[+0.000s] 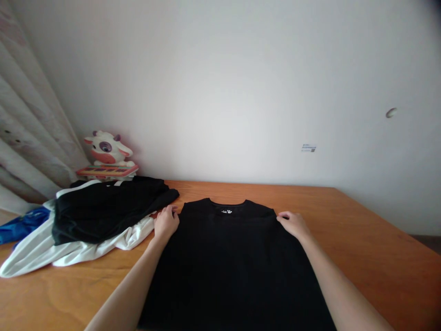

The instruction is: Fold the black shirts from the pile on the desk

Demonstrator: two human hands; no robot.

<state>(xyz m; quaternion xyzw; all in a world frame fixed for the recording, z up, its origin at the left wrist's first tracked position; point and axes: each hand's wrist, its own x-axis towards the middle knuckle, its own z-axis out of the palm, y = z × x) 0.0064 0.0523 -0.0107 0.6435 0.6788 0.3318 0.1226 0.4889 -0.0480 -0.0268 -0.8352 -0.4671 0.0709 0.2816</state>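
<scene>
Black cloth makes up the round-necked shirt (227, 266) lying on the orange-brown wooden table (361, 239), directly before the person, its neckline towards the pale, plain wall (223, 92). From where I stand, the bare right hand (292, 222) looks to be pinching the shirt's edge just below the right shoulder. The bare left hand (167, 220) is bent at the matching edge opposite; whether its fingertips have caught cloth, I can't tell. Both hands sit nearly level, which seems right to me: an even, light outward pull should keep the neckline straight and the front smooth, while tugging harder on one side would probably skew it. The left wrist would do well to stay off the crumpled white cloth (138, 234) close beside it.

Inside the neck is a small white print (226, 212), a short word next to a leaf-like emblem, too tiny to read surely. On the wall, a small white sticker (308, 148) carries bluish lines and a dark square code, also illegible.
</scene>
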